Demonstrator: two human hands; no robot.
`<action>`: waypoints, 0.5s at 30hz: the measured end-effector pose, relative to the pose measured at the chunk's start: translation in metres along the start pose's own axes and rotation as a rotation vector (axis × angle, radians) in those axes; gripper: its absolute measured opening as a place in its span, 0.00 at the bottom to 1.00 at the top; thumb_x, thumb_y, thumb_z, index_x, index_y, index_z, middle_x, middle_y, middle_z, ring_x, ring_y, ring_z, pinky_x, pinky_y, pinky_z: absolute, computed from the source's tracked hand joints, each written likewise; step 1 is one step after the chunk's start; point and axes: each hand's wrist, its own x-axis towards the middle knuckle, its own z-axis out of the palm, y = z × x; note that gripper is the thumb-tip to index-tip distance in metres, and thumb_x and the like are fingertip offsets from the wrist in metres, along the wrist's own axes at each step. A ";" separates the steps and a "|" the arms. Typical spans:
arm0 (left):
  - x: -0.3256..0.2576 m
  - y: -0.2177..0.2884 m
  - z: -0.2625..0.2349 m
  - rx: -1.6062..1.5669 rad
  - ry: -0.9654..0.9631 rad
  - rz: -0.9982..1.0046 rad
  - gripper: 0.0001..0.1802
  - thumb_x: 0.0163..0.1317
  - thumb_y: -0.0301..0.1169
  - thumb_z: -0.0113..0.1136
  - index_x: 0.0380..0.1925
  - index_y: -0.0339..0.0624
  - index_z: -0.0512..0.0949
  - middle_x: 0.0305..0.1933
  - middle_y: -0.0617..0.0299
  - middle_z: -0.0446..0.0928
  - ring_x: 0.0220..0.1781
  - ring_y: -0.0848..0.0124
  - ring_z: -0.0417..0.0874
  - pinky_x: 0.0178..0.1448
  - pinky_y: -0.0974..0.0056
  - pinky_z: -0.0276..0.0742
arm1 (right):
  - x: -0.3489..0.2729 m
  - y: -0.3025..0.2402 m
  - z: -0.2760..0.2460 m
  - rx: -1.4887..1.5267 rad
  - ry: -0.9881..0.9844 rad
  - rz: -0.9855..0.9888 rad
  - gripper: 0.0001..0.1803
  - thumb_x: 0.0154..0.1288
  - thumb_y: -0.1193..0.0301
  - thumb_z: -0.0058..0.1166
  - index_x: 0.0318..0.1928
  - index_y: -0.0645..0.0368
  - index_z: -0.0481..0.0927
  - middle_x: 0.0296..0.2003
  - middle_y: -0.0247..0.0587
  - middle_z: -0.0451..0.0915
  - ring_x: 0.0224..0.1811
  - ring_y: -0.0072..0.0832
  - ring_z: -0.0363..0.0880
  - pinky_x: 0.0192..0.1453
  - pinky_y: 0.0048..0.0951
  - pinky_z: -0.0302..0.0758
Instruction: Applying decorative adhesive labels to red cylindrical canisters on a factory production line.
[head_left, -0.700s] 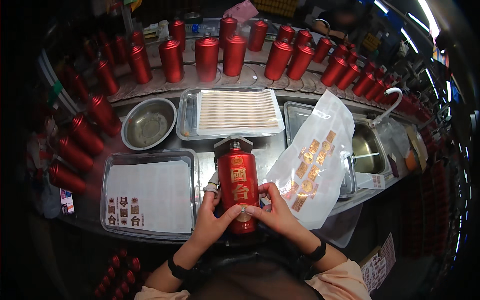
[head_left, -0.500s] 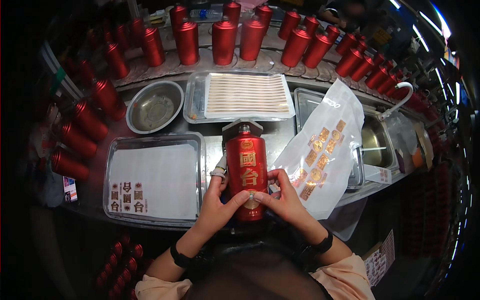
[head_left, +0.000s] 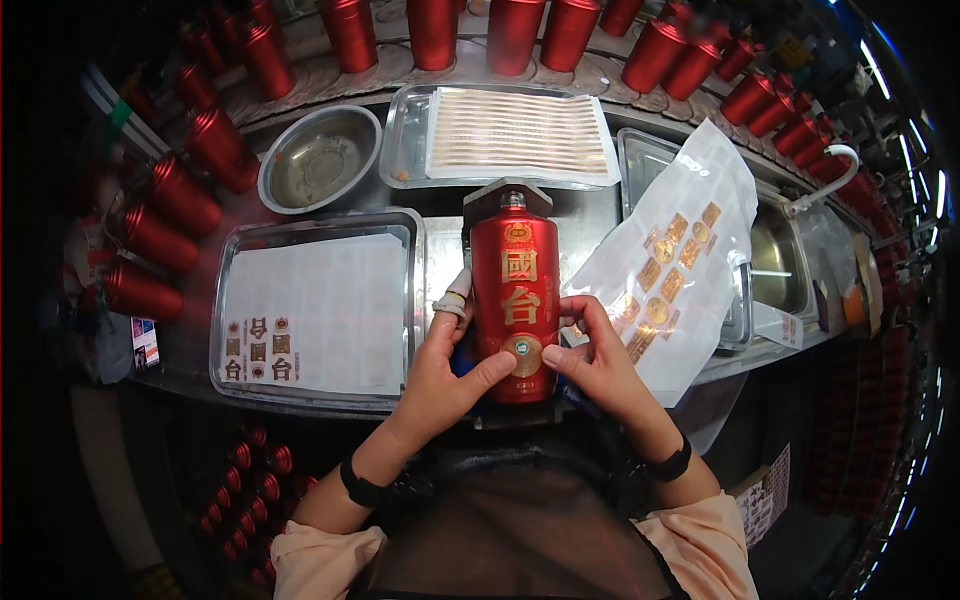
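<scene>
A red bottle [head_left: 530,245] with gold characters and a bare silvery neck leans back in a dark angled stand [head_left: 480,206] before me. My left hand [head_left: 436,365] grips its lower left side, the thumb lying at the edge of a round gold emblem [head_left: 526,366] with a small bright centre. White coverings wrap a finger of this hand. My right hand [head_left: 606,364] holds the lower right side, thumb tip just right of the emblem. The fingers behind the bottle are partly hidden.
Left lies a tray [head_left: 416,300] with a decal sheet [head_left: 340,290]; beyond are a metal bowl [head_left: 372,150] and a tray [head_left: 405,130] of striped strips. A translucent sheet [head_left: 700,290] with gold decals slants at right near a sink [head_left: 785,255]. Red bottles [head_left: 432,35] line the curved conveyor.
My thumbs, earlier together over the round emblem, have drawn apart, baring its centre. The whole view has shifted, so the bench sits higher in the picture. Both hands still hold the bottle.
</scene>
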 end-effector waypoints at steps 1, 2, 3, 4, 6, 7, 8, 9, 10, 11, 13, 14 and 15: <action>-0.001 0.000 0.000 0.000 0.002 -0.003 0.49 0.63 0.34 0.68 0.76 0.34 0.48 0.74 0.48 0.60 0.77 0.61 0.61 0.77 0.58 0.55 | -0.001 -0.001 0.002 0.001 -0.002 0.003 0.33 0.64 0.62 0.66 0.62 0.63 0.64 0.53 0.41 0.71 0.50 0.20 0.73 0.44 0.20 0.74; -0.001 0.001 0.000 0.034 -0.003 -0.008 0.51 0.61 0.35 0.70 0.76 0.34 0.47 0.75 0.48 0.59 0.77 0.61 0.61 0.78 0.57 0.54 | -0.001 -0.004 0.004 -0.072 0.020 -0.025 0.37 0.61 0.61 0.69 0.63 0.63 0.64 0.53 0.41 0.71 0.52 0.22 0.73 0.46 0.22 0.75; -0.002 0.001 0.000 0.067 -0.009 -0.012 0.53 0.60 0.35 0.71 0.76 0.34 0.46 0.75 0.48 0.59 0.77 0.60 0.60 0.78 0.57 0.54 | -0.002 -0.006 0.006 -0.146 0.041 -0.053 0.41 0.57 0.59 0.72 0.63 0.63 0.63 0.53 0.42 0.71 0.54 0.25 0.72 0.47 0.24 0.75; -0.002 0.001 0.000 0.067 -0.006 -0.015 0.53 0.60 0.35 0.71 0.76 0.34 0.46 0.75 0.48 0.59 0.77 0.60 0.60 0.78 0.57 0.54 | -0.003 -0.009 0.007 -0.145 0.038 -0.050 0.41 0.57 0.59 0.72 0.63 0.63 0.63 0.53 0.42 0.71 0.54 0.25 0.72 0.47 0.24 0.75; -0.001 0.002 -0.001 0.028 -0.044 -0.047 0.57 0.58 0.34 0.72 0.77 0.33 0.42 0.76 0.49 0.56 0.77 0.62 0.59 0.78 0.59 0.52 | -0.004 -0.013 0.009 -0.127 0.041 -0.025 0.43 0.54 0.58 0.74 0.63 0.63 0.63 0.54 0.42 0.71 0.56 0.27 0.72 0.49 0.26 0.75; -0.002 0.002 -0.002 0.027 -0.042 -0.050 0.57 0.58 0.34 0.72 0.77 0.33 0.42 0.76 0.49 0.56 0.77 0.62 0.59 0.78 0.59 0.52 | -0.004 -0.013 0.009 -0.126 0.039 -0.022 0.43 0.54 0.58 0.74 0.63 0.63 0.63 0.54 0.42 0.71 0.56 0.27 0.72 0.49 0.26 0.75; -0.001 0.003 -0.002 0.040 -0.052 -0.047 0.57 0.59 0.34 0.72 0.77 0.33 0.42 0.76 0.49 0.55 0.78 0.62 0.58 0.79 0.59 0.51 | -0.004 -0.013 0.009 -0.135 0.038 -0.022 0.43 0.54 0.57 0.74 0.63 0.63 0.63 0.53 0.42 0.71 0.56 0.27 0.72 0.48 0.26 0.75; -0.001 0.003 -0.003 0.053 -0.062 -0.044 0.56 0.59 0.34 0.72 0.77 0.33 0.42 0.77 0.48 0.55 0.78 0.62 0.58 0.79 0.59 0.51 | -0.003 -0.013 0.008 -0.145 0.037 -0.021 0.44 0.54 0.57 0.74 0.62 0.63 0.64 0.53 0.42 0.71 0.55 0.27 0.72 0.48 0.26 0.75; 0.000 0.002 -0.004 0.051 -0.061 -0.047 0.56 0.59 0.34 0.72 0.77 0.33 0.42 0.77 0.48 0.55 0.78 0.62 0.58 0.79 0.59 0.51 | -0.002 -0.012 0.007 -0.145 0.036 -0.019 0.44 0.54 0.57 0.74 0.62 0.63 0.64 0.53 0.42 0.71 0.55 0.27 0.72 0.48 0.26 0.75; 0.000 0.001 -0.004 0.047 -0.059 -0.026 0.55 0.60 0.34 0.70 0.77 0.33 0.43 0.77 0.49 0.54 0.79 0.62 0.57 0.79 0.58 0.51 | -0.002 -0.009 0.006 -0.134 0.029 -0.036 0.42 0.55 0.57 0.73 0.62 0.62 0.64 0.53 0.42 0.71 0.54 0.25 0.72 0.46 0.24 0.74; 0.000 0.000 -0.004 0.042 -0.055 -0.010 0.53 0.62 0.33 0.69 0.77 0.33 0.43 0.78 0.49 0.54 0.79 0.62 0.56 0.79 0.58 0.51 | -0.001 -0.007 0.003 -0.123 0.020 -0.048 0.40 0.56 0.57 0.72 0.61 0.62 0.64 0.52 0.41 0.70 0.52 0.23 0.72 0.44 0.22 0.74; 0.000 -0.001 -0.004 -0.045 -0.009 -0.042 0.50 0.63 0.33 0.67 0.76 0.33 0.45 0.77 0.49 0.55 0.79 0.61 0.56 0.79 0.58 0.52 | 0.000 -0.006 0.002 -0.036 0.020 0.008 0.39 0.58 0.57 0.71 0.61 0.62 0.64 0.52 0.40 0.70 0.51 0.21 0.72 0.43 0.20 0.73; 0.000 -0.002 -0.004 -0.131 0.038 -0.073 0.47 0.65 0.32 0.66 0.76 0.33 0.48 0.76 0.49 0.56 0.79 0.60 0.57 0.78 0.58 0.53 | 0.001 -0.005 0.002 0.051 0.021 0.063 0.37 0.60 0.58 0.69 0.61 0.62 0.64 0.51 0.39 0.70 0.49 0.19 0.71 0.41 0.18 0.72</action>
